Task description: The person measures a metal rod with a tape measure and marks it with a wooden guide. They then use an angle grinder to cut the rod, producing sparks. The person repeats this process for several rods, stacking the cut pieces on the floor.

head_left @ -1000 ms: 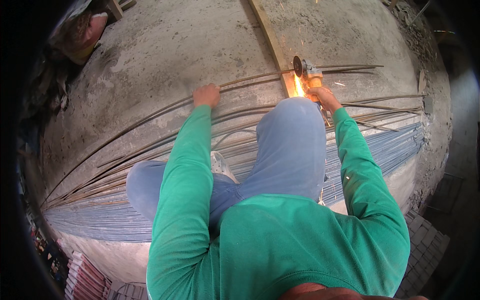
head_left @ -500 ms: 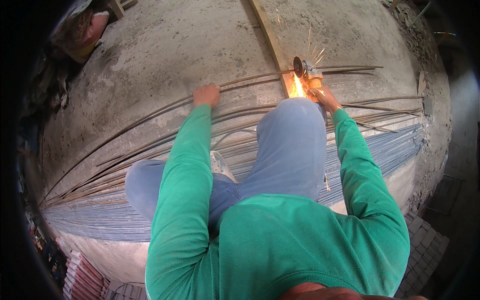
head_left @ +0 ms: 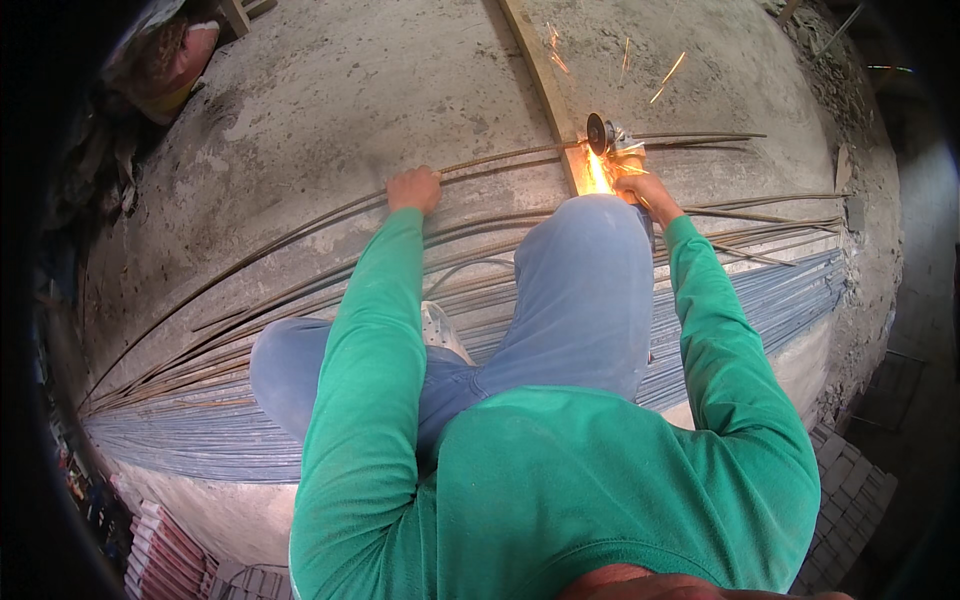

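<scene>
Blue-grey metal bars (head_left: 200, 440) lie bundled at the near left on the rough, stained concrete floor (head_left: 350, 80), and farther away the left hand (head_left: 414, 190) is clenched around a slender brown metal rod (head_left: 500, 157) whose long axis runs from near left to far right. Right of it, the rod crosses a squared wooden beam (head_left: 540, 75) pointing far and slightly left; beside that, the right hand (head_left: 645, 193) grasps an orange-bodied grinder (head_left: 630, 160), head pointing far, its thin round disc (head_left: 596, 133) at the rod amid bright sparks (head_left: 597, 172).
</scene>
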Demonstrator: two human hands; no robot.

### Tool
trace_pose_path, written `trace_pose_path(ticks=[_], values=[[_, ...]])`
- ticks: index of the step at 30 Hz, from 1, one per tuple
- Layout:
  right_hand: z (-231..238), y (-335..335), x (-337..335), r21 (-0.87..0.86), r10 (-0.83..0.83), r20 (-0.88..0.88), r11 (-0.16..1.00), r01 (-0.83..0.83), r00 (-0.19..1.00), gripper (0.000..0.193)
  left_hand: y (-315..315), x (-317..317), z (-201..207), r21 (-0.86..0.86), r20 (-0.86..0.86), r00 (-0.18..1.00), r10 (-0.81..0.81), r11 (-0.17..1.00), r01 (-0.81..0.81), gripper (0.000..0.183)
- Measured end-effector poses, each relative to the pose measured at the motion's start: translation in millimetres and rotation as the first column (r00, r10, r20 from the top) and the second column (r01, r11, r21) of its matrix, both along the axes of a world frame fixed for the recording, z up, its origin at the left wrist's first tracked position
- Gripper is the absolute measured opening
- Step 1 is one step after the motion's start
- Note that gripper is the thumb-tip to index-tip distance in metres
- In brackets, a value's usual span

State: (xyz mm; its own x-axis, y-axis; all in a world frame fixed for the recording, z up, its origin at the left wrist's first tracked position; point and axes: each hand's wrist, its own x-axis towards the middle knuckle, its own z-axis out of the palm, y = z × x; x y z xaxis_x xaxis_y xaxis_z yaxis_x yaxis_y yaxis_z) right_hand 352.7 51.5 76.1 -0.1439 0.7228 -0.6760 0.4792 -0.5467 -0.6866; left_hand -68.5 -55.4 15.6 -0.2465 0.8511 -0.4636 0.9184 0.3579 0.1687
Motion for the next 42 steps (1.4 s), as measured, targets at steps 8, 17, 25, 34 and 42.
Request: trace_pose_path(ticks=[8, 17, 25, 34, 42], values=[[-16, 5, 7, 0.045, -0.017, -0.004, 0.999, 0.018, 1.000, 0.028, 2, 2, 1, -0.041, -0.017, 0.999, -0.042, 0.998, 0.041, 0.036], [-12, 4, 2, 0.026, -0.018, 0.055, 1.000, 0.016, 0.998, 0.023, 2, -1, -2, 0.025, -0.010, 0.998, -0.068, 0.997, 0.068, 0.038], [-4, 0, -3, 0.043, -0.053, 0.054, 0.998, 0.051, 0.997, 0.026, 3, 2, 1, 0.012, -0.005, 0.999, -0.042, 0.999, 0.042, 0.038], [1, 0, -4, 0.020, -0.003, 0.087, 1.000, 0.001, 0.996, 0.024, 2, 0, -3, -0.002, -0.013, 1.000, -0.022, 1.000, 0.022, 0.038], [-13, 3, 3, 0.044, -0.018, 0.042, 0.999, 0.016, 0.999, 0.024, 1, 1, 0, 0.000, -0.022, 0.999, -0.023, 1.000, 0.023, 0.038]])
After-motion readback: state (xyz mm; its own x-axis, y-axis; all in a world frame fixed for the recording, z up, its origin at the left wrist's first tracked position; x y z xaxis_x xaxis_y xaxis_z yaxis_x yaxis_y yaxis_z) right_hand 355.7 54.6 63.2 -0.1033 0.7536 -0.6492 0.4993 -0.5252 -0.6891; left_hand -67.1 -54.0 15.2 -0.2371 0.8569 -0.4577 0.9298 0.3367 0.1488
